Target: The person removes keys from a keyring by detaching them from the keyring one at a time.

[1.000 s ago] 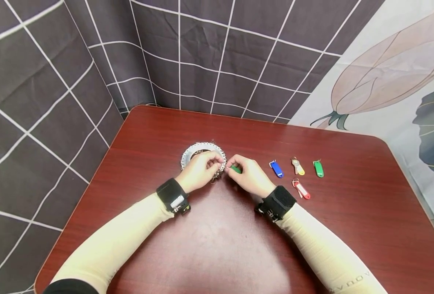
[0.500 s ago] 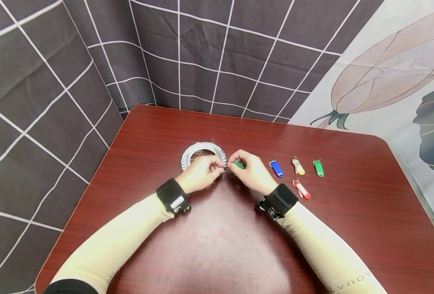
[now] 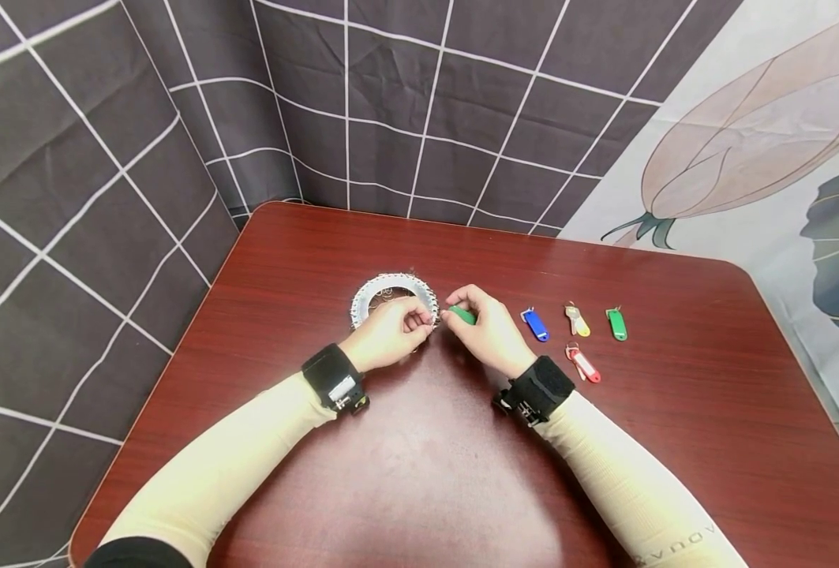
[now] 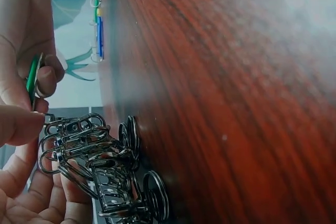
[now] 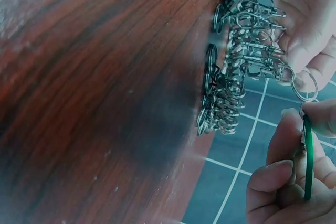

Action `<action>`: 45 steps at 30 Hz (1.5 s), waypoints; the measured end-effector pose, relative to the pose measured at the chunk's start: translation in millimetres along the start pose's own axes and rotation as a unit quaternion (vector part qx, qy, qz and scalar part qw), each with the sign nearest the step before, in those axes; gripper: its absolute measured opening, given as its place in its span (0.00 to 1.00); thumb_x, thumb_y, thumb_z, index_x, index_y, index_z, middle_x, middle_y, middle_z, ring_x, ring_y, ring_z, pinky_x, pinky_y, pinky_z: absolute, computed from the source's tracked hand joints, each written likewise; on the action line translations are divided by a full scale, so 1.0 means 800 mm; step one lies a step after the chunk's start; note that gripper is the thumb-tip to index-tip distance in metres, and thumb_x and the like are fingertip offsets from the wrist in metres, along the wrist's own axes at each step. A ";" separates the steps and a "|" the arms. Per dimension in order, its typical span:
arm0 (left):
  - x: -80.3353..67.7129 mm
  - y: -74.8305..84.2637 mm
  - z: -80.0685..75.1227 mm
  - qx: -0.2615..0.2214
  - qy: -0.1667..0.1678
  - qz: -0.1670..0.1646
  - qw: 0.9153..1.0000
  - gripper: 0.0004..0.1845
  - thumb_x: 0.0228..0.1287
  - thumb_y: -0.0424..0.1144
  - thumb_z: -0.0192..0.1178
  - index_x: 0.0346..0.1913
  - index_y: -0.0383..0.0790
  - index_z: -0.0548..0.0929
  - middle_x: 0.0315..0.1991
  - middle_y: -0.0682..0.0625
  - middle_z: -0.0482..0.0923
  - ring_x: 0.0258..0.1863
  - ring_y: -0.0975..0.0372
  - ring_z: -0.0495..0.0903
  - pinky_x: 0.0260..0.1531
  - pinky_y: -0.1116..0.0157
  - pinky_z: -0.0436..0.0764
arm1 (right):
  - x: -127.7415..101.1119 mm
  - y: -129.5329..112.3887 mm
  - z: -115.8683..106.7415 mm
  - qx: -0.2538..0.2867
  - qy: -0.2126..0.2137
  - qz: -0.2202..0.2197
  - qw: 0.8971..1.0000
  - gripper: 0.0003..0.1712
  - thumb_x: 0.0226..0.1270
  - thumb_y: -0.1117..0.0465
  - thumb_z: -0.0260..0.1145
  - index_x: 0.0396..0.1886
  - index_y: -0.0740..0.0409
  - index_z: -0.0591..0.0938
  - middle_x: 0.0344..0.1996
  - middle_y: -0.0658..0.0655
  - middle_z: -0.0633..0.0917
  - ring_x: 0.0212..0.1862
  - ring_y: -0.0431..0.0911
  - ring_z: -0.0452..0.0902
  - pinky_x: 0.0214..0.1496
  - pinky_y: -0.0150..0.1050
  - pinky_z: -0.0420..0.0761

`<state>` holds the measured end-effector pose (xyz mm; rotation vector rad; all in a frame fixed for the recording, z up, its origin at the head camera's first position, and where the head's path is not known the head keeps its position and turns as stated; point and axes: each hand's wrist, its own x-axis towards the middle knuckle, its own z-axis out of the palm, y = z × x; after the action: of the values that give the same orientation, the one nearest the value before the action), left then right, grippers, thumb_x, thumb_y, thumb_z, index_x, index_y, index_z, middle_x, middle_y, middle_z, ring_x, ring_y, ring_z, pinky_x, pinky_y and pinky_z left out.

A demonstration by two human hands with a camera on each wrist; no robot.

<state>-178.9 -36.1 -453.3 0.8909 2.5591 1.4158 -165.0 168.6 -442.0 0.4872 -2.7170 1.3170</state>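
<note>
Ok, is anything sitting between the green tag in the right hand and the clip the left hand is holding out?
Nothing visible does. The right hand pinches the green tag with its small ring just beside the clip that the left hand holds on the bunch of clips. Only open air separates them.

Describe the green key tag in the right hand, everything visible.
The green key tag is a small, flat, elongated tag that looks like plastic, seen almost edge-on in the right wrist view. The right hand pinches it between thumb and fingers, held above the table and covering most of it. Its end points toward the bunch of metal clasps gripped by the left hand. A thin metal split ring hangs between the two hands; whether it is attached to the tag cannot be told.
</note>
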 end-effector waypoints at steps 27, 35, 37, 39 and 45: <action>-0.005 0.002 0.003 0.019 0.047 -0.009 0.999 0.04 0.64 0.31 0.58 0.38 0.43 0.75 0.29 0.54 0.77 0.30 0.65 0.77 0.32 0.68 0.78 | -0.003 -0.004 0.000 -0.010 -0.046 -0.017 0.999 0.08 0.67 0.60 0.66 0.42 0.58 0.80 0.28 0.48 0.81 0.29 0.42 0.74 0.33 0.36 0.73; -0.003 0.003 0.003 0.021 0.036 -0.008 0.999 0.03 0.64 0.31 0.57 0.38 0.42 0.76 0.29 0.54 0.77 0.30 0.65 0.77 0.33 0.69 0.78 | -0.003 -0.004 0.001 -0.011 -0.044 -0.013 0.999 0.06 0.68 0.60 0.65 0.40 0.54 0.79 0.28 0.49 0.80 0.28 0.42 0.73 0.32 0.36 0.72; -0.002 0.003 0.003 0.018 0.033 -0.016 0.999 0.04 0.64 0.31 0.58 0.40 0.40 0.77 0.29 0.54 0.77 0.30 0.65 0.77 0.33 0.69 0.78 | -0.004 -0.005 0.000 -0.008 -0.037 -0.012 0.999 0.04 0.68 0.59 0.65 0.39 0.53 0.78 0.27 0.49 0.80 0.28 0.43 0.73 0.31 0.36 0.72; -0.002 0.003 0.004 0.014 0.030 -0.023 0.999 0.05 0.63 0.32 0.59 0.42 0.38 0.78 0.29 0.53 0.77 0.30 0.65 0.77 0.33 0.70 0.78 | -0.004 -0.006 0.000 -0.005 -0.032 -0.012 0.999 0.04 0.68 0.59 0.64 0.38 0.52 0.77 0.27 0.50 0.79 0.28 0.44 0.72 0.31 0.36 0.71; 0.001 0.001 0.004 0.012 0.035 -0.028 0.999 0.05 0.63 0.32 0.60 0.41 0.37 0.80 0.30 0.53 0.78 0.30 0.64 0.78 0.34 0.70 0.79 | -0.005 -0.008 0.000 -0.001 -0.028 -0.007 1.000 0.04 0.70 0.59 0.63 0.38 0.53 0.76 0.26 0.51 0.79 0.27 0.43 0.73 0.30 0.37 0.71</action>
<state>-177.9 -32.7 -454.2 0.7805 2.6343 1.4286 -158.8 166.0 -437.8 0.5503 -2.7536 1.3165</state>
